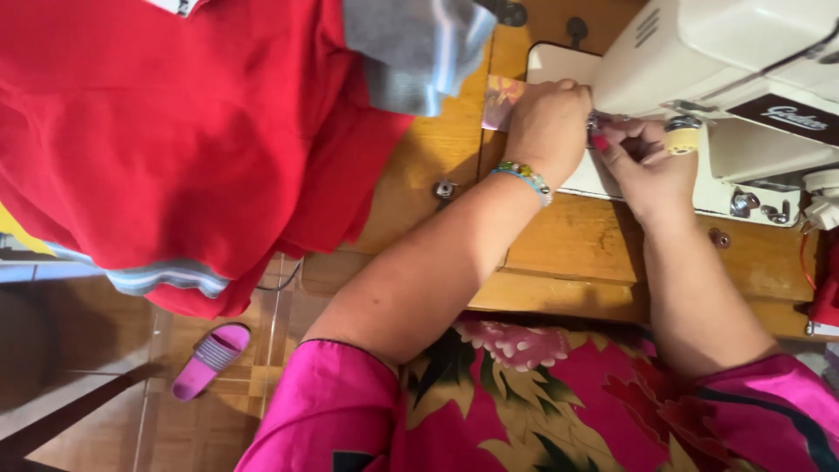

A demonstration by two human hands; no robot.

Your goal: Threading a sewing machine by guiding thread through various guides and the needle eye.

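A cream sewing machine [734, 61] stands on a wooden table [577, 245]. My left hand [549, 122], with a beaded bracelet at the wrist, rests fingers curled on the machine's bed by the needle area. My right hand [642, 162] meets it there, fingertips pinched at something small under the machine head; what it pinches is hidden. A small patterned fabric piece [500, 100] lies just left of my left hand. A large red garment [175, 131] with grey striped trim hangs over the table's left end.
A pink slipper [210, 358] lies on the tiled floor below the red garment. A red object [826, 288] sits at the table's right edge. My lap, in pink floral cloth [542, 402], is close against the table front.
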